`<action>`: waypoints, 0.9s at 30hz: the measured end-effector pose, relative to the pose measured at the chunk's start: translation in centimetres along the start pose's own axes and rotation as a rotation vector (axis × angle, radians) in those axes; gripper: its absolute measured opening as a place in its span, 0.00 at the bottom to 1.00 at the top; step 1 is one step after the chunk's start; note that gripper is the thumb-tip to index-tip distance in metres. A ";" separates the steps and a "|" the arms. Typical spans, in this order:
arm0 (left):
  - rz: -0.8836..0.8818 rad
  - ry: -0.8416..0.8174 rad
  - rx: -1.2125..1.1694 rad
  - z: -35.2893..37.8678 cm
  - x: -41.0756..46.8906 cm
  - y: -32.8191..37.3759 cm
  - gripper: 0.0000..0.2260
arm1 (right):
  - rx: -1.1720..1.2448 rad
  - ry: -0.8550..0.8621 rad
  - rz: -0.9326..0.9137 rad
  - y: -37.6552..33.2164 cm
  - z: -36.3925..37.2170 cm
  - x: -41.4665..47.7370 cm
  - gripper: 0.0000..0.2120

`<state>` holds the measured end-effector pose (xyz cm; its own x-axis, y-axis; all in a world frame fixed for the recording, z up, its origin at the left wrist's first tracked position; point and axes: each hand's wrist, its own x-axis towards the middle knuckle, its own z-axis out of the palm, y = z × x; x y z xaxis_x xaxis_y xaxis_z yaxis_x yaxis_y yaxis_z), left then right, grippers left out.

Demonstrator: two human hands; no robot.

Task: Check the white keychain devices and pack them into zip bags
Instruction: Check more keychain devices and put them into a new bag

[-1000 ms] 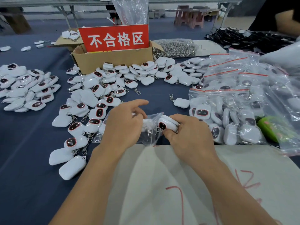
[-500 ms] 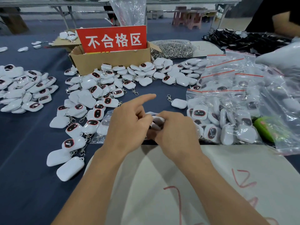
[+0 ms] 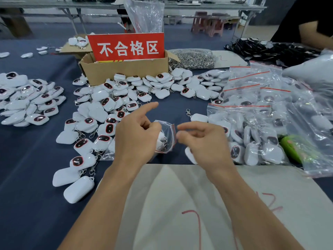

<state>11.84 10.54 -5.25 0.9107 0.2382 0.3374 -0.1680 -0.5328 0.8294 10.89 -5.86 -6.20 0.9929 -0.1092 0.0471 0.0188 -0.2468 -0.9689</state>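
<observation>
Head view. Gripping bag (image 3: 166, 136) in left hand (image 3: 135, 139) at frame centre, index finger pointing toward 1 o'clock; device (image 3: 160, 139) showing white inside. Hovering right hand (image 3: 203, 141) just at 3 o'clock of the red seal (image 3: 174, 134), fingers loosely curled, grasping nothing visible. Probably closing the bag: pinching the strip end to end, pressing air out, keeping the clip off the zip. Waiting at 10 o'clock, loose devices (image 3: 100, 112); at 3 o'clock, filled bags (image 3: 252, 134).

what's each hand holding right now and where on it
The left hand holds the small clear plastic zip bag, grip on the end away from its red zip strip. The right hand holds nothing.
</observation>
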 end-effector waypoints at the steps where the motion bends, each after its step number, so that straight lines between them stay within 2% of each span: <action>1: -0.012 -0.005 0.001 0.0 0.0 -0.1 0.25 | 0.079 0.071 0.112 -0.1 -0.3 0.0 0.06; 2: -0.009 -0.020 0.005 0.0 0.0 -0.1 0.25 | 0.158 0.100 0.230 0.0 -0.6 0.1 0.12; 4: 0.037 -0.101 0.057 0.2 -0.4 -0.1 0.24 | 0.362 0.046 0.420 0.0 -1.1 0.3 0.22; 5: 0.063 -0.170 0.117 0.3 -0.6 -0.1 0.23 | 0.468 -0.005 0.461 -0.2 -1.3 0.3 0.23; 7: 0.091 -0.321 0.248 0.8 -1.1 -0.2 0.22 | 0.641 -0.068 0.464 -0.4 -1.5 0.2 0.16; 9: 0.140 -0.418 0.352 1.4 -1.4 -0.2 0.16 | 0.721 -0.056 0.441 -0.3 -1.6 0.1 0.14; 10: 0.172 -0.425 0.387 1.6 -1.5 -0.2 0.13 | 0.724 -0.048 0.427 -0.2 -1.7 0.2 0.14; 12: 0.159 -0.372 0.351 1.7 -1.6 -0.1 0.13 | 0.682 -0.066 0.367 0.0 -1.6 0.2 0.14; 15: 0.049 -0.259 0.122 1.6 -1.4 -0.2 0.13 | 0.554 -0.060 0.237 0.5 -1.7 0.2 0.14; 19: 0.033 -0.273 -0.137 2.2 -1.4 0.2 0.06 | 0.418 -0.004 0.100 0.4 -1.4 -0.1 0.10; 22: 0.000 -0.256 -0.247 2.6 -1.4 0.1 0.07 | 0.347 0.006 0.080 0.3 -1.2 -0.1 0.09; 27: -0.033 -0.264 -0.340 2.6 -1.3 0.1 0.09 | 0.367 -0.030 0.095 0.0 -1.8 0.0 0.11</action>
<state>11.64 8.08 -6.77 0.9756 0.0112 0.2191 -0.2113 -0.2202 0.9523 10.64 -7.56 -5.73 0.9951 -0.0856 -0.0492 -0.0383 0.1250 -0.9914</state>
